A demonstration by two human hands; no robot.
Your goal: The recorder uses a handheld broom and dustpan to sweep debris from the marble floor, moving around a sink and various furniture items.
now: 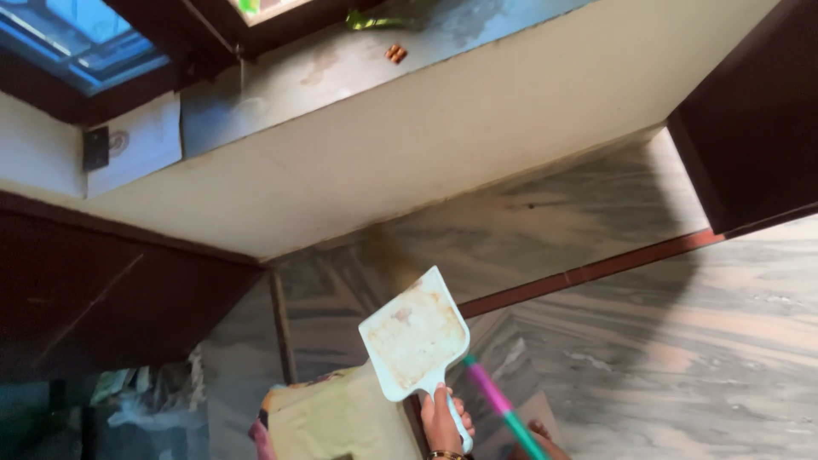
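Dustpan empty, stained, in hand

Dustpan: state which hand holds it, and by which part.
One hand holds the pale dustpan by its handle, pan end raised. Which hand it is cannot be told. A pink-and-green stick runs beside it; its grip is unclear.

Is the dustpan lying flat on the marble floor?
No. The pale dustpan is raised off the floor, held by its handle in one hand, next to a pink and green stick.
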